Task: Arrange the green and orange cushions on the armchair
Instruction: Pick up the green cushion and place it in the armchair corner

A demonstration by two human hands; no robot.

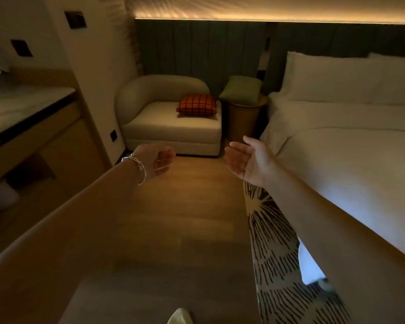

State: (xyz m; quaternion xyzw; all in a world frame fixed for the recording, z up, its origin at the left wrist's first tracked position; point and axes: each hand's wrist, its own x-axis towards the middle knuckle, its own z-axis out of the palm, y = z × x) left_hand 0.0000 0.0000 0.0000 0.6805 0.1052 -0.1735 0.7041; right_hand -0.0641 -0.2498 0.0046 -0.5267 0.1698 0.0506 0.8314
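Two bare arms are reaching forward across a dim bedroom toward the far corner, where a cream armchair point(168, 118) is sitting against a dark panelled wall. Neither hand is holding anything: the left hand point(158, 163), a bangle point(138, 167) circling its wrist, is hanging with fingers loosely curled inward, while the right hand point(248, 160) is spread open, palm turned up, as if readying to scoop something soft.

Both cushions are lying well apart from the hands. The orange cushion point(197, 104), crossed with a dark grid, is already resting on the armchair seat, tipped toward its right edge rather than propped against the backrest, which suggests it is waiting to be set straight. The green cushion point(242, 90) is not on the armchair at all; it is leaning on a round side table point(243, 120) standing between the armchair and the bed point(337, 136), so it appears to be the piece needing to be carried over.

White pillows point(332, 78) are stacked at the head of the bed on the right, and a pale worktop point(21, 106) is running along the left wall. A patterned rug point(274, 253) is lying on the wooden floor point(173, 218) beside the bed. Judging by the outstretched arms, the person is only beginning the approach, with the arranging itself not yet under way.
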